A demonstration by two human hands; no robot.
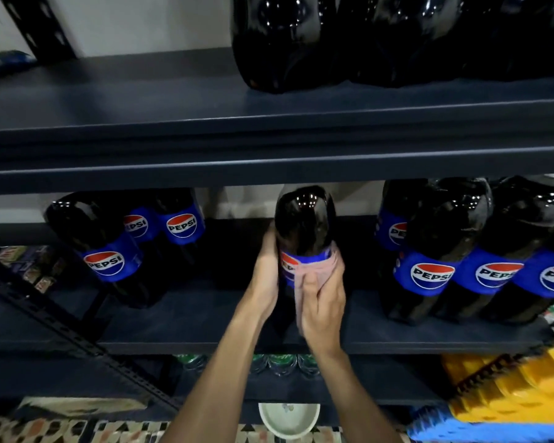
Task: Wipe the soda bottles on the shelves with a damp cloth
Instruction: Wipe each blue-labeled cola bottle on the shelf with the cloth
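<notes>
Bottle (304,225) between both hands: left hand (267,276) grips its side, right hand (324,303) clutches cloth (321,269) against its blue PEPSI label (287,262).

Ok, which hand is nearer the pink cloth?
Right. The right hand holds the pink cloth against the bottle. The left hand grips the bottle's opposite side, not touching the cloth.
</notes>
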